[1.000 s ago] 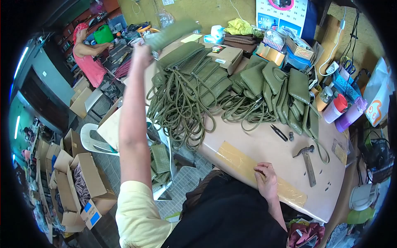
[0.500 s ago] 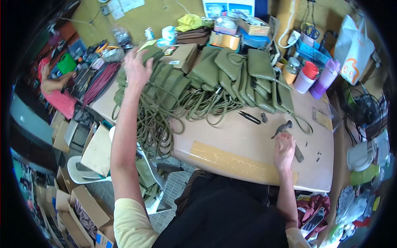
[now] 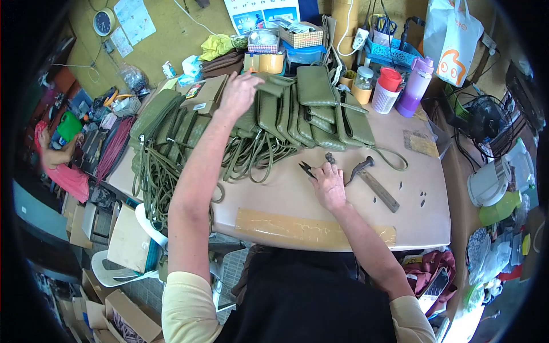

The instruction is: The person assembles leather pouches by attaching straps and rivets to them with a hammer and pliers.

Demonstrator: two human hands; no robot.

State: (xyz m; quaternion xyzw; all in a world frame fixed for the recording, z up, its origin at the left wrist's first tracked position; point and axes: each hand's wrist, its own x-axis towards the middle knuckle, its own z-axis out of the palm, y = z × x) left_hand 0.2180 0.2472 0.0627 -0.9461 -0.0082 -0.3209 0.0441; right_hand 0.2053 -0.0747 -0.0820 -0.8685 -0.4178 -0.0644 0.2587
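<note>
My left hand (image 3: 240, 94) is at the upper edge of an olive-green pouch (image 3: 275, 84), its fingers closed on that edge. More green pouches (image 3: 317, 86) stand in a row beside it, their looped straps hanging forward on the table. Lower right, my right hand (image 3: 330, 187) lies over the handles of black thread snips (image 3: 307, 169), with its fingers bent round them; only the blades show. Just beyond its fingertips sits a small dark metal piece (image 3: 330, 158). A hammer (image 3: 379, 191) with a wooden handle rests to the right.
Yellowed tape (image 3: 309, 227) runs along the near edge of the table (image 3: 274, 200). Bottles (image 3: 416, 88), a red-lidded cup (image 3: 387, 90) and baskets (image 3: 301, 38) line the back. A cardboard box (image 3: 206, 94) is behind the left pouches. A person in pink (image 3: 66, 171) is at far left.
The view has turned right. My left hand has moved right to the pouch, whose edge is now raised. My right hand has left the hammer and come over the snips, which have turned slightly.
</note>
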